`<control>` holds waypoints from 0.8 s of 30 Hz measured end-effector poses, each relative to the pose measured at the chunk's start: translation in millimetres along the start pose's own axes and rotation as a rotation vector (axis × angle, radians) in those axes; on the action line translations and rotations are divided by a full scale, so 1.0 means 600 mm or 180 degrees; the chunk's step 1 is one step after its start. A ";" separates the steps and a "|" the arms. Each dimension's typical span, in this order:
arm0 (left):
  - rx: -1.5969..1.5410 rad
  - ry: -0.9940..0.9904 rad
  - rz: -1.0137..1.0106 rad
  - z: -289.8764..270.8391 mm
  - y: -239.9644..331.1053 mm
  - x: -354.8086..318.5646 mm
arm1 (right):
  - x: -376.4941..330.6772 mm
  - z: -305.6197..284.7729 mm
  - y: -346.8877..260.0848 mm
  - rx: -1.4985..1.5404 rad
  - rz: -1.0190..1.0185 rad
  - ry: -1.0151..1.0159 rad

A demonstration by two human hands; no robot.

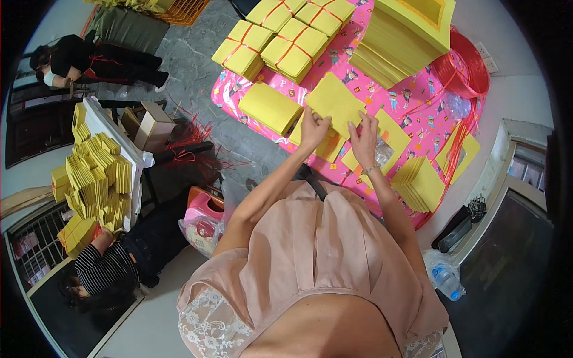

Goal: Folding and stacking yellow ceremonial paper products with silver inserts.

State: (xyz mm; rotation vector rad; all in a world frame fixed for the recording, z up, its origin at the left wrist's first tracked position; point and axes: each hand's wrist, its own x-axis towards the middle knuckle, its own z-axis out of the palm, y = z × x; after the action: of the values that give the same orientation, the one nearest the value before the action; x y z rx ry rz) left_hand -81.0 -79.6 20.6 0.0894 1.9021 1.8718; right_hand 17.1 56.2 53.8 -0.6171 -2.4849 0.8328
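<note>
A flat yellow paper piece (335, 102) is held up over the pink table. My left hand (314, 128) pinches its lower left corner, thumb and fingers together. At its lower right corner, my right hand (364, 141) closes on the edge with bent fingers. Partly covered below the piece lies more yellow paper (330, 147). Left of it is a neat stack of yellow paper (270, 108). Right of my right hand, a yellow frame-like sheet with a window (395, 136) lies beside clear plastic. Fanned yellow pieces (418, 184) stand near the table's right front.
Bundles tied with red string (295, 49) fill the table's far left. A tall yellow stack (397, 51) and a red string coil (462, 62) occupy the far right. Two people work on the left, one near a white table (146, 158) piled with yellow bundles.
</note>
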 end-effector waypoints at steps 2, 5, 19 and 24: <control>-0.0248 -0.0040 0.0018 -0.038 0.030 -0.030 | -0.003 0.003 -0.026 0.0462 0.0588 -0.0228; -0.0519 -0.0015 -0.0252 -0.090 0.071 -0.066 | -0.008 0.032 -0.051 0.1779 0.1464 -0.0640; 0.0112 0.0962 -0.0401 -0.295 0.036 0.010 | 0.061 0.213 -0.154 0.2544 0.2392 -0.1915; 0.0378 0.0996 -0.0300 -0.316 -0.011 0.019 | 0.055 0.239 -0.141 0.2414 0.2456 -0.2179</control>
State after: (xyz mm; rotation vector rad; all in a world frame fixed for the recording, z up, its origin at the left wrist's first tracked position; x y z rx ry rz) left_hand -159.2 -252.3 3.6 -0.2658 2.1818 1.7919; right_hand -108.9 -50.6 13.9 -1.1324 -2.0904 2.4570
